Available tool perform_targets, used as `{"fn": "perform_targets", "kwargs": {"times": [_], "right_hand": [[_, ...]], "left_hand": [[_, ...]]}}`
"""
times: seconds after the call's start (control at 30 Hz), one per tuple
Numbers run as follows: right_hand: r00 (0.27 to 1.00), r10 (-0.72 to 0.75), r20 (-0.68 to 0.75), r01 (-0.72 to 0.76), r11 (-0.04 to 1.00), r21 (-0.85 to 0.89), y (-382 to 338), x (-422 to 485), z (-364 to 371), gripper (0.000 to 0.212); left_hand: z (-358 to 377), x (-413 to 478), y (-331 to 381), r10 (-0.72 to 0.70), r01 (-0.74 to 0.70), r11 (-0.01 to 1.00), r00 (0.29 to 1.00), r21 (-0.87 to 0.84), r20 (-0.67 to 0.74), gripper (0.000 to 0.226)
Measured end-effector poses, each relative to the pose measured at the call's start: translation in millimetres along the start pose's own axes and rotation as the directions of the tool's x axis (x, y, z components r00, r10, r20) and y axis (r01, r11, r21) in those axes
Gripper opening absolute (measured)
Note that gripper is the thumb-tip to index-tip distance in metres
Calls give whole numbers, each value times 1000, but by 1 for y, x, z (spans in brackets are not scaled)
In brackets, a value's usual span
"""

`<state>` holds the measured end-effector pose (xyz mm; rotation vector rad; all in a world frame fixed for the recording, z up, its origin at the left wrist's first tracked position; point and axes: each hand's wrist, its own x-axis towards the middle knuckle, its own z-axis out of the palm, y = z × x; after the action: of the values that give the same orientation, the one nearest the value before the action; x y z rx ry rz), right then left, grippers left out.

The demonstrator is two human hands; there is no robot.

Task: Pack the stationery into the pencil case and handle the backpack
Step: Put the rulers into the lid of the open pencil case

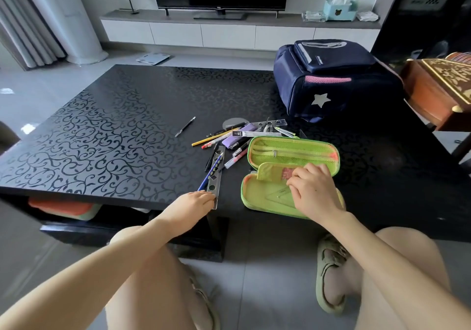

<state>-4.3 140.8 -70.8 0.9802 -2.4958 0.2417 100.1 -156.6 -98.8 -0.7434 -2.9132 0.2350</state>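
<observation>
Two hands are busy low in the frame: the left hand (197,200) pinches the near end of the clear ruler (216,176) at the table (102,125) edge, best slid flat rightward; the right hand (312,189), fingers loosely spread and holding nothing, steadies the open pencil case (290,151) at centre-right; the backpack (331,79) waits upper right.

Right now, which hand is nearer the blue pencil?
Left. The left hand sits at the blue pencil's near tip, on the clear ruler; the right hand rests across on the pencil case.
</observation>
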Motion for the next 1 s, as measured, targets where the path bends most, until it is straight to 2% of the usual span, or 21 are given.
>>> {"fn": "perform_targets", "kwargs": {"times": [0.1,0.23,0.3,0.37,0.43,0.57,0.63,0.67,0.73,0.8,0.9,1.0], "right_hand": [[1000,3,-6,-3,1000,-2,1,-2,-3,11],[1000,19,-4,-19,1000,-11,4,0,-8,10],[1000,26,0,-26,1000,-13,5,1,-9,9],[1000,31,4,-31,999,-17,6,1,-8,9],[999,29,15,-28,999,-25,5,0,-8,9],[999,22,25,-21,999,-28,4,-3,-7,9],[999,25,27,-25,999,-31,4,-3,-7,10],[999,29,31,-28,999,-30,5,-3,-7,10],[999,33,36,-32,999,-30,5,-2,-7,10],[998,43,35,-42,999,-28,4,-1,-8,10],[997,60,40,-59,998,-20,3,2,-10,10],[994,88,58,-89,996,13,2,5,-14,10]], "left_hand": [[3,4,-11,-30,32,997,999,-74,19,18],[-23,13,-24,-258,253,936,966,-245,8,9],[-26,16,-21,-267,280,917,960,-285,84,46],[-19,20,-12,-167,201,968,963,-151,212,74],[-6,19,-5,-82,101,993,959,-57,270,65],[-5,15,-4,-19,24,999,992,-38,126,50],[-6,13,-9,-7,8,984,1000,-178,9,40],[-9,15,-11,-35,27,962,999,-272,-26,36],[-15,19,-18,-204,141,894,973,-425,-108,34],[-25,28,-27,-324,214,831,937,-513,-134,31],[-38,43,-33,-402,282,795,908,-537,-118,30],[-54,53,-32,-467,304,790,861,-532,-203,28]]}}
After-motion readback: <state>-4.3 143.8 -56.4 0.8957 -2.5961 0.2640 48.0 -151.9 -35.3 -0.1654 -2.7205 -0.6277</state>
